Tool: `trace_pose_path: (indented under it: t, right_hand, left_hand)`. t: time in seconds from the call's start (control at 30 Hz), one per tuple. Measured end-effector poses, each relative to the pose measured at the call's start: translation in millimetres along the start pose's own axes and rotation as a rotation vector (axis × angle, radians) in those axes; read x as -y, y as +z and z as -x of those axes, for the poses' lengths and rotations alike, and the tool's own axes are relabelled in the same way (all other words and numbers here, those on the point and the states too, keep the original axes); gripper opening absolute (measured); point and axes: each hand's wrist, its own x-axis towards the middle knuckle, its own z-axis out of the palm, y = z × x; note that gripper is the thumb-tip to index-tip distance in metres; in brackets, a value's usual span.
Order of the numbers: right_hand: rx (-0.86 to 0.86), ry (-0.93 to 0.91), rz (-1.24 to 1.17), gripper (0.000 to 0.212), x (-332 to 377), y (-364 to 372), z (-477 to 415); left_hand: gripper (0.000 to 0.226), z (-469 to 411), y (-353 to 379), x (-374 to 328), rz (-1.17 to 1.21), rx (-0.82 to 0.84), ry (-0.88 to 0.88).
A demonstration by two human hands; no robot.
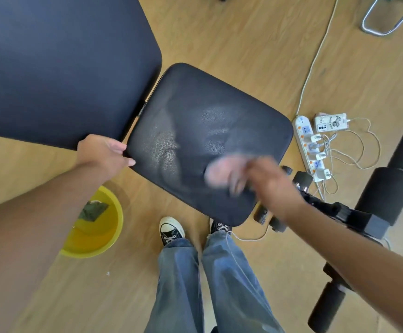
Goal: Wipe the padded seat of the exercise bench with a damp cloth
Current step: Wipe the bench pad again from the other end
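Note:
The black padded seat [195, 121] of the bench fills the middle of the view, with damp, shiny streaks across its surface. My left hand [104, 152] grips the seat's left corner, thumb on top. My right hand [265, 181] is blurred by motion over the seat's near right part, pressing a pale pinkish cloth [222, 171] onto the padding. The cloth is smeared by blur and partly hidden under my fingers.
The bench's large dark backrest [58, 66] lies at upper left. A yellow basin [99, 227] with water and a dark rag stands on the wooden floor at lower left. Black foam leg rollers [388, 191], a white power strip [308, 145] with cables, and my feet are nearby.

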Motion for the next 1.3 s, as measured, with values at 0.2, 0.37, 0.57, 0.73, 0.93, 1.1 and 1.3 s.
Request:
trace_pose_path:
  t: [0.2, 0.37, 0.57, 0.73, 0.93, 1.1, 1.3]
  right_hand:
    - [-0.009, 0.159, -0.069, 0.018, 48.0, 43.9, 40.5]
    - [0.353, -0.448, 0.052, 0.04, 28.3, 28.9, 69.2]
    - [-0.285, 0.246, -0.013, 0.011, -13.6, -16.6, -32.5]
    - [-0.122, 0.078, -0.105, 0.014, 60.4, 44.2, 2.1]
    - [0.181, -0.405, 0.069, 0.022, 8.5, 13.4, 3.9]
    - [-0.399, 0.536, -0.04, 0.012, -12.0, -9.7, -57.4]
    - [0.329, -0.054, -0.2, 0.029, 64.1, 35.0, 15.6]
  left_hand:
    - [0.04, 0.6, 1.3, 0.7, 0.005, 0.002, 0.01]
    - [0.041, 2.4, 1.7, -0.2, 0.003, 0.007, -0.009]
    - [0.038, 1.0, 1.8, -4.6, -0.007, -0.025, -0.013]
    - [0.039, 2.8, 0.9, -3.4, -0.002, -0.022, -0.009]
    - [0.04, 2.4, 2.0, -2.1, -0.006, -0.01, -0.014]
    - [0.038, 1.1, 0.7, -1.7, 0.027, -0.011, -0.022]
    - [0.04, 1.1, -0.5, 1.5, 0.038, 0.002, -0.019]
